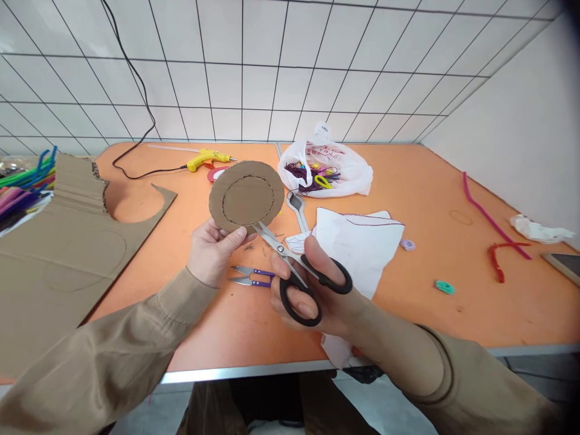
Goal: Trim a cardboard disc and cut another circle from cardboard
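My left hand (211, 251) holds a round cardboard disc (247, 198) by its lower left edge, thumb in front. A smaller circle is marked or cut inside the disc. My right hand (308, 290) has its fingers through the black handles of a pair of scissors (281, 251). The scissor tips touch the disc's lower part, near the inner circle; whether they pass through the card is hard to tell. Below the disc, purple-handled thread snips (251, 277) lie on the orange table (217, 338).
A large cardboard sheet (49, 254) covers the table's left side. Behind are a corded yellow glue gun (208, 159) and a white plastic bag (348, 172) of craft items. White fabric (357, 241) lies right of centre; pipe cleaners (493, 214) are at the right.
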Demonstrator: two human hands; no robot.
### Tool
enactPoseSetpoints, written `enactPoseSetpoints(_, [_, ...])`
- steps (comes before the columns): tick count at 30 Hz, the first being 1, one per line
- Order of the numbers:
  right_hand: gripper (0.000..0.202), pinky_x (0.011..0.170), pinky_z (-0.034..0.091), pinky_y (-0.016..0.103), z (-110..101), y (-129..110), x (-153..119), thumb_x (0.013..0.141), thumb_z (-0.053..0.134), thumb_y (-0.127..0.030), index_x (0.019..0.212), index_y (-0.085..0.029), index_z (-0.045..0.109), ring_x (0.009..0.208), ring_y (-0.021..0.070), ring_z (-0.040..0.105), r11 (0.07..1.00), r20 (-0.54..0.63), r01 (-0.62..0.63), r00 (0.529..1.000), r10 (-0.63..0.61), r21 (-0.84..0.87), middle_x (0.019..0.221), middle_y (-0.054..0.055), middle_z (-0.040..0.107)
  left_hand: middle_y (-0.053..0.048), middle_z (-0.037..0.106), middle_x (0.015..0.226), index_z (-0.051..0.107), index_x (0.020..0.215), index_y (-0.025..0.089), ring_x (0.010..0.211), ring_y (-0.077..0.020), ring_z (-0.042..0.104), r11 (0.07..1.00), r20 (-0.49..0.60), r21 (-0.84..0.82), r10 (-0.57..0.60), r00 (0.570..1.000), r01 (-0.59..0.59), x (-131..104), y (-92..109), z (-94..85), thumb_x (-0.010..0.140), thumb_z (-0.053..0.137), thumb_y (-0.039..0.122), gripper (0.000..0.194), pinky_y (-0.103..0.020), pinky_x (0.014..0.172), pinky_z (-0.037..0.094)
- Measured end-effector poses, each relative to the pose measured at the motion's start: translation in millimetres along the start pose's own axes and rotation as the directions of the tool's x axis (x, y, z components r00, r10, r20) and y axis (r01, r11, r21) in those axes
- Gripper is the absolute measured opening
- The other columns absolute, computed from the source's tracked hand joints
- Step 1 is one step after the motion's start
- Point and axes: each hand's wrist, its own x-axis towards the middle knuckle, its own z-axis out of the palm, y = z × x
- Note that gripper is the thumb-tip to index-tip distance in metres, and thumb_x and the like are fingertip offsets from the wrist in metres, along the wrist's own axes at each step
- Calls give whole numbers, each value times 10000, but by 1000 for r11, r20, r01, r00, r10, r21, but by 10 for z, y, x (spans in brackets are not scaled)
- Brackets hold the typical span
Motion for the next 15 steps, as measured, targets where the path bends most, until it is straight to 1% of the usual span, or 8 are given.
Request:
enactPoseSetpoints(3, [540, 377, 244, 190, -22, 7, -10, 896, 333, -691, 868, -188, 530, 421, 92, 361, 1000, 22, -10, 1000, 10, 5, 494, -33, 513, -21, 749, 781, 706, 773, 178, 734, -186, 702, 999, 9, -11, -33, 999, 34, 16, 12, -8, 556, 862, 232, 272, -331, 732, 590])
enactPoseSetpoints(6, [536, 376, 252, 185, -38, 19, -6, 901, 331, -684, 867, -190, 536, 432, 96, 360, 1000, 37, 2, 999, -3, 26, 497, -29, 504, -25, 747, 794, 711, 774, 173, 765, -187, 702, 997, 19, -43, -67, 998, 68, 19, 14, -14, 562, 850, 212, 257, -317, 735, 583])
enactPoseSetpoints(11, [518, 362, 254, 158, -21, -5, 11, 904, 351, -668, 884, -195, 559, 413, 78, 293, 993, 103, -11, 995, 0, 115, 486, -53, 448, -22, 742, 776, 713, 744, 166, 749, -164, 695, 993, 23, -75, -85, 996, 86, 11, 2, -14, 547, 857, 208, 248, -284, 724, 584])
enactPoseSetpoints(15, [521, 352, 246, 144, -17, -24, 27, 917, 330, -654, 884, -187, 558, 411, 72, 257, 987, 153, -23, 988, -2, 161, 488, -61, 418, -14, 742, 774, 716, 762, 173, 744, -159, 695, 995, 24, -74, -69, 997, 70, 9, -8, -8, 545, 861, 205, 263, -283, 726, 587])
